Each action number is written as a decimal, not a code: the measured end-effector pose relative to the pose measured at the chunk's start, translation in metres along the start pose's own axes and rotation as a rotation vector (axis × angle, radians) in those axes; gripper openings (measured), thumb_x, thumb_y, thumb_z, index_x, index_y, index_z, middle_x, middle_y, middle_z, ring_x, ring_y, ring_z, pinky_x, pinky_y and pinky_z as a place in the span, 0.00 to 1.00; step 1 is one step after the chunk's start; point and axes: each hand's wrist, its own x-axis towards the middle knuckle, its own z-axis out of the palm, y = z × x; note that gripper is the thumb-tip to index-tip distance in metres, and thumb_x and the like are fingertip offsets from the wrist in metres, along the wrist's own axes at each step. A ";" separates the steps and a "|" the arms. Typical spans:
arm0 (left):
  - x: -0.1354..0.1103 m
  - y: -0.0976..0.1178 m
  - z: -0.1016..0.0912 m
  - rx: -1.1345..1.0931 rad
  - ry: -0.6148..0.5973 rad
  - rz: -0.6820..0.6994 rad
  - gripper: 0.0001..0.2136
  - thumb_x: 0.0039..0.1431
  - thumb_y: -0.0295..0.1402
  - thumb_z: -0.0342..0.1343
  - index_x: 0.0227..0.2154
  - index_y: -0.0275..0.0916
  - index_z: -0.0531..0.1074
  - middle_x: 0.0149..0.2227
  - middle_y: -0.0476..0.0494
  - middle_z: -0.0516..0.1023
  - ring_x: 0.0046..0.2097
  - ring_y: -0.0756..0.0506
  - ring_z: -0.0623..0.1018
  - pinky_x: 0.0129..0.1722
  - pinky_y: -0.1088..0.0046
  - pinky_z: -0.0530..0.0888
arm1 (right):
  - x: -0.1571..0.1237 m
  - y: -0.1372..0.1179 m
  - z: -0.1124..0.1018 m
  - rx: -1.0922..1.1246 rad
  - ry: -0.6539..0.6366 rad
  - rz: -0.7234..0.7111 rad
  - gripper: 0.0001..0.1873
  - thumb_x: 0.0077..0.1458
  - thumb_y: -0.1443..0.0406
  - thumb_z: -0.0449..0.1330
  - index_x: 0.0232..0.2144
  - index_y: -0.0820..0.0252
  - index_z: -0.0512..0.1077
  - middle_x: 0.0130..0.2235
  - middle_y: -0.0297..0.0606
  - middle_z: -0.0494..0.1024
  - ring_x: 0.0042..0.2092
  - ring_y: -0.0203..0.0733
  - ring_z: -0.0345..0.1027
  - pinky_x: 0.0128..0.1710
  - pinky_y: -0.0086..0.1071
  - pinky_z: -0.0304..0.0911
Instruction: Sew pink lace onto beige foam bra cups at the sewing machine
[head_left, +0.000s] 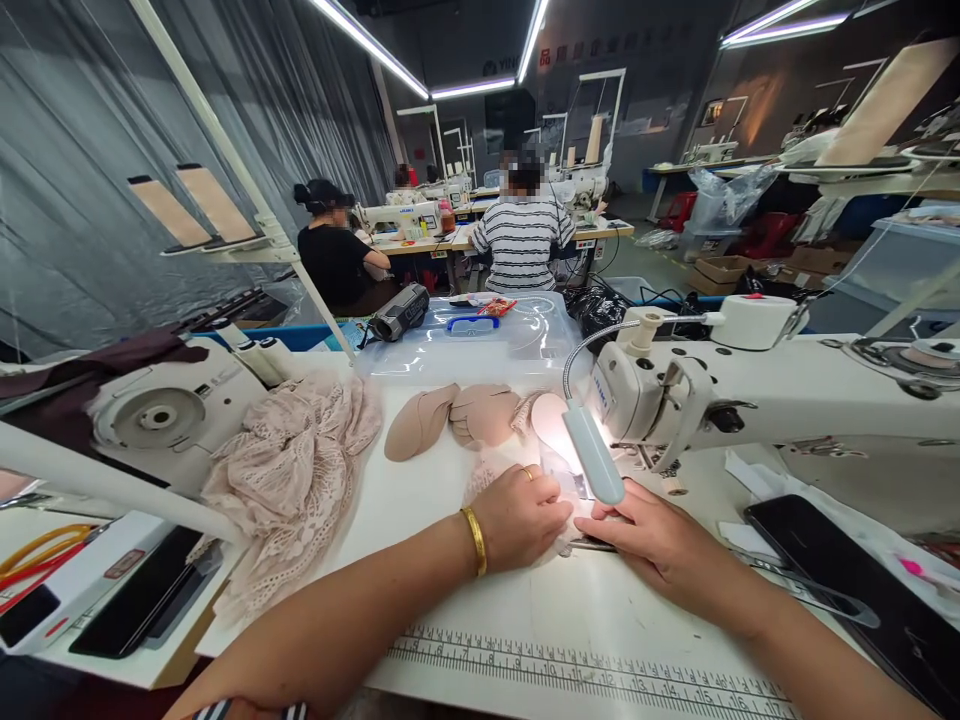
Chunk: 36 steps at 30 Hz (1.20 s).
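Observation:
My left hand (525, 515), with a gold bangle at the wrist, is closed on the edge of a pale pink lace piece (491, 470). To its right, my right hand (664, 540) lies with fingers stretched out, the fingertips on the work beside the needle area. The needle and presser foot are hidden behind a grey lamp head (596, 455), which lights the spot between my hands. Over the right of the table stands the white sewing machine (652, 385). Several beige cup-shaped pieces (484, 415) lie behind my left hand.
Heaped lace fabric (300, 470) covers the table's left side. A smartphone (847, 590) and scissors (825, 590) lie at the right. Behind the table stands a clear plastic box (480, 340). A printed ruler (585, 670) runs along the front edge. Two people sit at machines ahead.

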 end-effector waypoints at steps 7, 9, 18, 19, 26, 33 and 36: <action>0.006 -0.001 0.002 -0.020 0.044 0.024 0.11 0.69 0.32 0.47 0.35 0.37 0.73 0.36 0.43 0.77 0.42 0.44 0.72 0.47 0.62 0.64 | 0.005 -0.003 0.001 -0.029 0.048 0.078 0.18 0.68 0.69 0.51 0.53 0.49 0.74 0.37 0.39 0.74 0.39 0.45 0.67 0.33 0.35 0.66; 0.011 -0.003 0.002 -0.016 0.009 0.022 0.11 0.69 0.32 0.48 0.32 0.37 0.72 0.37 0.43 0.77 0.41 0.44 0.72 0.46 0.61 0.64 | 0.007 -0.004 0.001 -0.029 0.059 0.093 0.14 0.68 0.67 0.51 0.46 0.51 0.76 0.37 0.40 0.74 0.39 0.46 0.68 0.34 0.36 0.66; 0.035 -0.018 0.014 -0.052 -0.019 0.003 0.10 0.68 0.35 0.51 0.36 0.39 0.76 0.42 0.42 0.81 0.46 0.41 0.74 0.50 0.58 0.64 | 0.004 0.008 0.007 -0.082 0.070 0.206 0.12 0.69 0.67 0.49 0.37 0.53 0.71 0.37 0.38 0.73 0.36 0.44 0.69 0.30 0.35 0.64; 0.036 -0.020 0.017 -0.052 -0.016 0.004 0.09 0.67 0.35 0.52 0.36 0.39 0.76 0.42 0.42 0.81 0.46 0.41 0.75 0.51 0.58 0.64 | 0.003 0.009 0.007 -0.093 0.069 0.217 0.12 0.69 0.66 0.48 0.35 0.53 0.70 0.37 0.38 0.72 0.35 0.43 0.68 0.29 0.34 0.63; 0.040 -0.024 0.025 -0.074 -0.007 -0.003 0.09 0.65 0.34 0.53 0.33 0.39 0.77 0.44 0.42 0.81 0.47 0.41 0.75 0.53 0.55 0.63 | 0.000 0.013 0.009 -0.100 0.067 0.235 0.12 0.69 0.66 0.48 0.38 0.52 0.71 0.37 0.36 0.74 0.31 0.40 0.66 0.27 0.33 0.61; 0.044 -0.021 0.005 -0.031 -0.073 -0.056 0.14 0.69 0.37 0.50 0.32 0.38 0.77 0.40 0.40 0.79 0.45 0.40 0.73 0.53 0.54 0.61 | 0.000 0.011 0.010 -0.120 0.064 0.248 0.14 0.70 0.66 0.46 0.39 0.53 0.70 0.34 0.35 0.69 0.32 0.42 0.64 0.29 0.35 0.60; 0.048 -0.016 -0.003 -0.006 -0.093 -0.114 0.13 0.68 0.38 0.51 0.33 0.37 0.77 0.42 0.38 0.78 0.47 0.37 0.73 0.52 0.53 0.63 | 0.000 0.010 0.011 -0.109 0.067 0.252 0.14 0.71 0.66 0.45 0.38 0.53 0.70 0.34 0.35 0.69 0.34 0.43 0.64 0.30 0.35 0.60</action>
